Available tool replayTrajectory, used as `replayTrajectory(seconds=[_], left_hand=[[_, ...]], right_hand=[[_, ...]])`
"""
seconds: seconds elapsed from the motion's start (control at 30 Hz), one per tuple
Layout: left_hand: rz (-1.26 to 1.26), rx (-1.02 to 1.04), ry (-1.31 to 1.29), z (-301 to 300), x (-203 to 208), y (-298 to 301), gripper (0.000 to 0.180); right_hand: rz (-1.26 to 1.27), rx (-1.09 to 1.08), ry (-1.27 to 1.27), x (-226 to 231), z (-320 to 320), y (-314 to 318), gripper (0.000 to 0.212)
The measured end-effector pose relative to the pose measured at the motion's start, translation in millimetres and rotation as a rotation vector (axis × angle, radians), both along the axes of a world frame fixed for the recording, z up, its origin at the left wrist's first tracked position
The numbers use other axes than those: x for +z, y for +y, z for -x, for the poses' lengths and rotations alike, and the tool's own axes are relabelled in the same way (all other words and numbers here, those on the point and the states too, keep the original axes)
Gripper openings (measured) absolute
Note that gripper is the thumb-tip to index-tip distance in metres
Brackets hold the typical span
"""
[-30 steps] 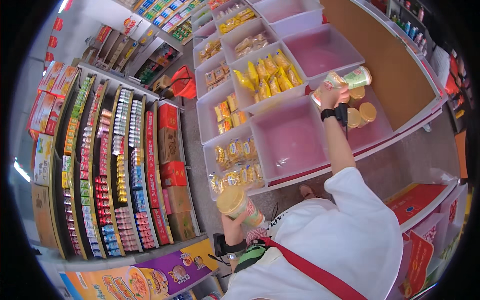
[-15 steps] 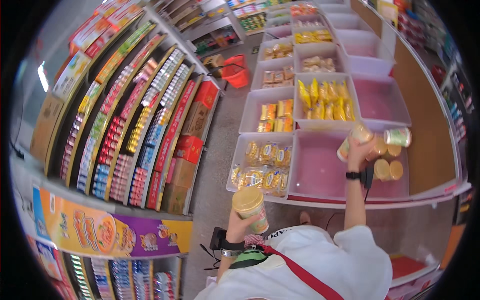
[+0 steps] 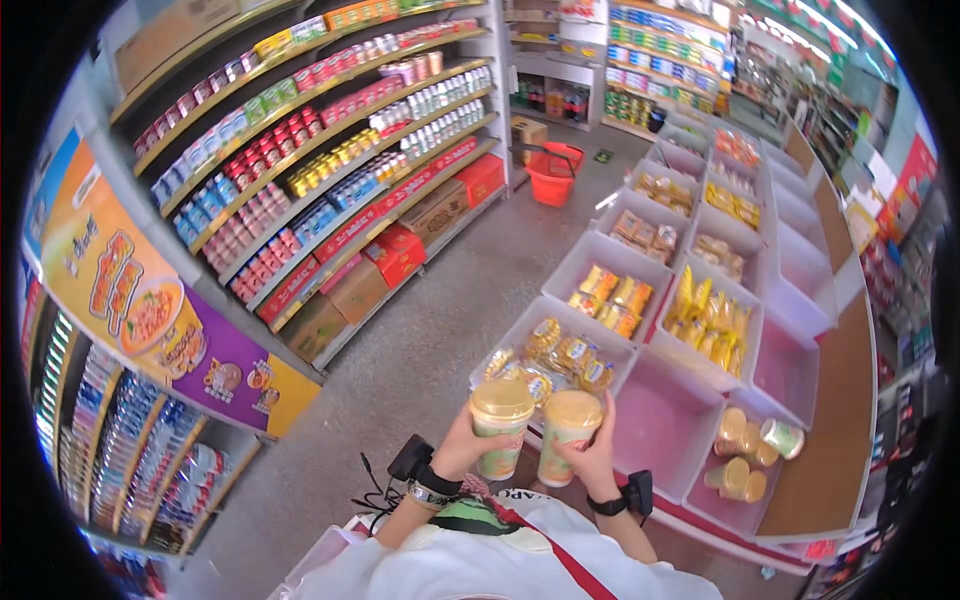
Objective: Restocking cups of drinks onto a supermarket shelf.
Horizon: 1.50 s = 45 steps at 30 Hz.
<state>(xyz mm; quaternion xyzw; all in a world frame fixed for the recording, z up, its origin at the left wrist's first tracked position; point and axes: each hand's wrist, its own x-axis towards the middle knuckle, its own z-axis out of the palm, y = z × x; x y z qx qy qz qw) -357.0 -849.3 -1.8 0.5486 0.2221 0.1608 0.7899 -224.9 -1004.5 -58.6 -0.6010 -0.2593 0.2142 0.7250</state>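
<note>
Gripping a tall cup (image 3: 502, 425) with a tan lid in the left hand (image 3: 462, 445), closed round its side, and gripping a second tall cup (image 3: 570, 435) the same way in the right hand (image 3: 592, 450). Both cups side by side in front of the body, lids up, with just a small gap between, close to the near left bin (image 3: 612, 348) of snack packs (image 3: 575, 352). More lidded cups (image 3: 733, 425) over in the near right bin (image 3: 735, 517), next to one tipped cup (image 3: 783, 438). Could drop a cup from too loose a grip, maybe onto the grey floor (image 3: 420, 330). Could also bump the two together, being so close, and knock one free. Might dent a side or pop a lid by squeezing too hard.
</note>
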Motion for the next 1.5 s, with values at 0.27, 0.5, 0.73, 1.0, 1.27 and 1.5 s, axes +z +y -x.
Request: replayTrajectory(seconds=[0.27,0.5,0.73,1.0,1.27,1.5], left_hand=[[-0.034,0.099,-0.119,54,1,84,0.068],[-0.033,0.243,-0.259,116,0,159,0.070],[0.010,0.382,-0.318,188,1,223,0.066],[0.070,0.581,-0.302,213,-11,275,0.060],[0.017,0.601,-0.189,153,-11,355,0.063],[-0.065,0.494,-0.117,49,-1,454,0.067]], right_hand=[[-0.023,0.209,0.030,60,67,94,0.103],[-0.008,0.308,-0.155,60,110,187,0.102],[-0.046,0.455,-0.109,55,160,283,0.098],[0.003,0.612,-0.118,48,174,364,0.088],[0.002,0.617,-0.049,31,104,446,0.084],[0.038,0.482,-0.220,47,-7,515,0.083]])
